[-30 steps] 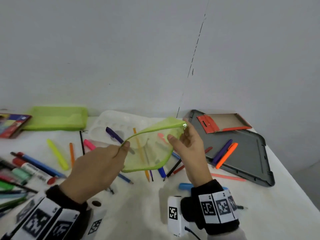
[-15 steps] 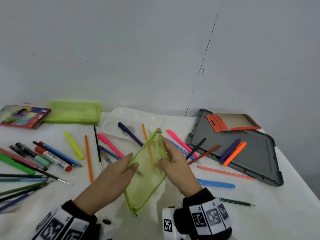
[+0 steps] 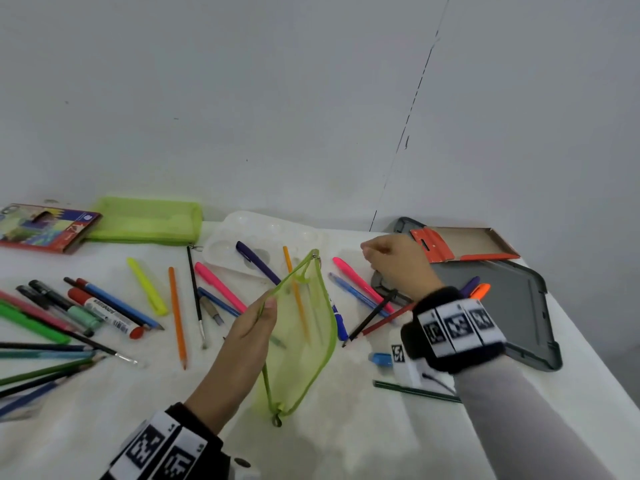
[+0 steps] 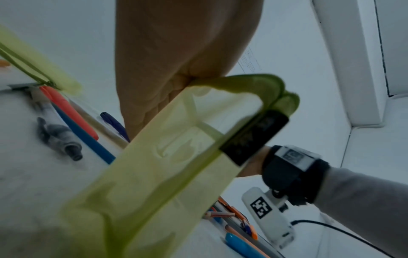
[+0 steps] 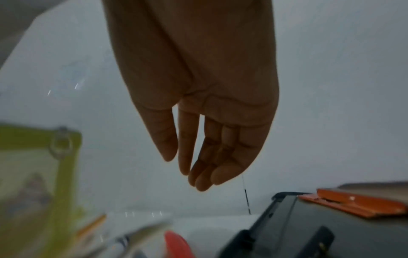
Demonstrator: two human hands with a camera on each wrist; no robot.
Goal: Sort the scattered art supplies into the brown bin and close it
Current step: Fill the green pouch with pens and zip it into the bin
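Only marker (image 3: 104, 311) print visible, seemingly illegible.

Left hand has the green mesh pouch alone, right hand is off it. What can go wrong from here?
1. The left hand pinches the green mesh pouch only at its rim, so the limp pouch may sag shut or slip when pens go in.
2. The right hand hangs open over crossed pens beside the grey tray; grabbing the pink pen could drag the black pencil along.
3. No brown bin is in view, so items may end up in the wrong place.
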